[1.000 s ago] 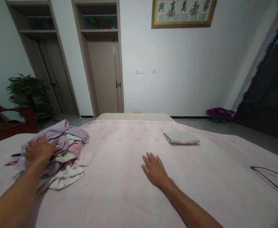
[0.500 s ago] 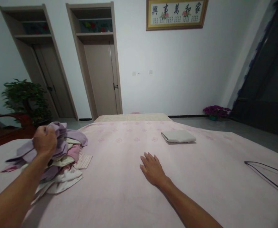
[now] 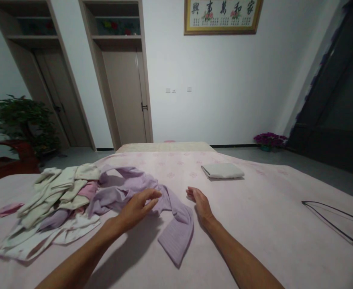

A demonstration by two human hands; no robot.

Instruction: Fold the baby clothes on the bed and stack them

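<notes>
A lavender garment (image 3: 176,204) lies loosely spread from the clothes pile toward the middle of the bed, one ribbed end hanging out toward me. Over its middle is my left hand (image 3: 141,202), thumb and fingers apart; whether it touches the cloth is hard to tell. My right hand (image 3: 202,204) sits just right of the garment, palm turned inward, fingers slightly bent and holding nothing. At the left, the crumpled pile of clothes (image 3: 64,188) shows cream, pink, white and purple pieces.
A folded light-grey cloth (image 3: 223,170) rests farther back on the pink bedsheet (image 3: 239,228). A black wire hanger (image 3: 329,224) lies at the right edge. Beyond the bed are a wooden chair (image 3: 16,158), a leafy plant (image 3: 22,120) and purple flowers (image 3: 269,139).
My left hand has moved right from the pile, bringing the lavender garment across the bed, and its fingers have opened. My right hand has turned from palm-down to palm inward.
</notes>
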